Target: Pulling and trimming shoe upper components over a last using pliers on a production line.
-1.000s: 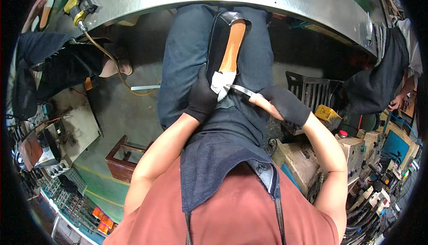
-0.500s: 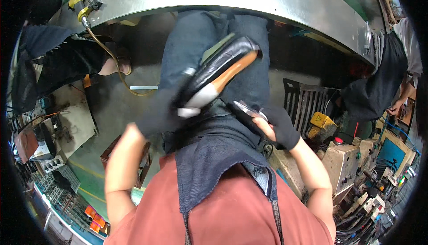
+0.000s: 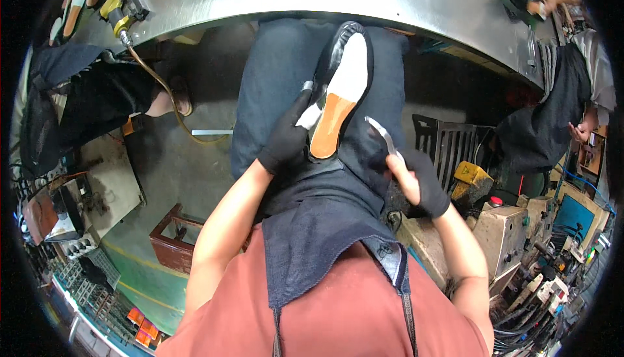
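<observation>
The lap, under a dark apron (image 3: 338,194), carries the shoe (image 3: 338,90), sole up, toe toward 12 o'clock. On the floor (image 3: 175,168) at 8 o'clock stands a brown crate (image 3: 170,243); a hose (image 3: 162,106) trails at 10 o'clock.

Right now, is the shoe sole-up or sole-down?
Sole-up. The shoe shows its tan and white sole to the camera, black upper beneath, on the lap. The left hand grips its heel end.
</observation>
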The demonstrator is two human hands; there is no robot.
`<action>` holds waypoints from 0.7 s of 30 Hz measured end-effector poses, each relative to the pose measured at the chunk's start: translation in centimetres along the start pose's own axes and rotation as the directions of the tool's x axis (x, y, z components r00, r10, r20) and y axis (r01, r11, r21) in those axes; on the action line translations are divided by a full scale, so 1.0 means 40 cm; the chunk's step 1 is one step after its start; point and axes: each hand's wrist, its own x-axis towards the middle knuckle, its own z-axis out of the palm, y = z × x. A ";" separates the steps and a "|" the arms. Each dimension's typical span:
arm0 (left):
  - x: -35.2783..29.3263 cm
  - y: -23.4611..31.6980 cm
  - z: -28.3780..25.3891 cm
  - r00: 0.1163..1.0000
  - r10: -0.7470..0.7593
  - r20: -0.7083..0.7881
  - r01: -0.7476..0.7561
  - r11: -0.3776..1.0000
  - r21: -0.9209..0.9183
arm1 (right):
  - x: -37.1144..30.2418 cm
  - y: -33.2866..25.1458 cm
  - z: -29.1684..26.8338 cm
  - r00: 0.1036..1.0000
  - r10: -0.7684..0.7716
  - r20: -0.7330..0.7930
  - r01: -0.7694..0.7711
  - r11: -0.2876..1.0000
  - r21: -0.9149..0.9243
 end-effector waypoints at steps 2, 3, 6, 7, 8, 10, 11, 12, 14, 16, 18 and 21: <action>-0.028 0.006 -0.004 1.000 0.009 -0.023 -0.005 0.985 0.173 | 0.050 -0.034 -0.024 0.978 0.172 0.117 -0.145 0.967 -0.210; -0.031 0.017 0.007 0.997 0.059 -0.045 -0.043 0.952 0.303 | 0.088 -0.049 -0.036 0.968 0.140 0.208 -0.064 0.940 -0.336; -0.046 0.033 0.058 0.957 0.285 -0.053 -0.242 0.887 0.394 | 0.136 -0.072 -0.036 0.928 -0.144 0.345 0.308 0.816 -0.490; -0.054 0.029 0.075 0.939 0.340 -0.054 -0.272 0.829 0.488 | 0.148 -0.072 -0.033 0.882 -0.326 0.341 0.464 0.732 -0.499; -0.054 0.021 0.083 0.949 0.309 -0.071 -0.249 0.865 0.437 | 0.153 -0.069 -0.028 0.864 -0.327 0.383 0.503 0.594 -0.628; -0.059 0.001 0.083 0.958 0.257 -0.128 -0.207 0.926 0.315 | 0.174 -0.057 -0.024 0.920 -0.200 0.336 0.391 0.497 -0.775; -0.058 -0.009 0.073 0.953 0.290 -0.083 -0.228 0.874 0.428 | 0.179 -0.048 -0.018 0.901 -0.250 0.354 0.432 0.466 -0.772; -0.054 -0.017 0.063 0.946 0.320 -0.053 -0.247 0.818 0.519 | 0.211 -0.040 -0.028 0.847 -0.351 0.398 0.512 0.341 -0.789; -0.037 -0.022 0.041 0.932 0.359 0.057 -0.284 0.622 0.730 | 0.272 -0.021 -0.044 0.682 -0.592 0.430 0.660 0.244 -0.711; -0.014 -0.013 0.031 0.950 0.311 -0.024 -0.252 0.812 0.526 | 0.317 0.005 -0.055 0.643 -0.602 0.474 0.693 0.192 -0.695; 0.012 0.003 0.035 0.968 0.231 -0.102 -0.189 0.932 0.309 | 0.331 0.034 -0.063 0.592 -0.644 0.484 0.729 0.173 -0.662; 0.047 0.014 0.060 0.940 0.267 -0.213 -0.210 0.944 0.255 | 0.323 0.055 -0.083 0.632 -0.593 0.499 0.762 0.360 -0.538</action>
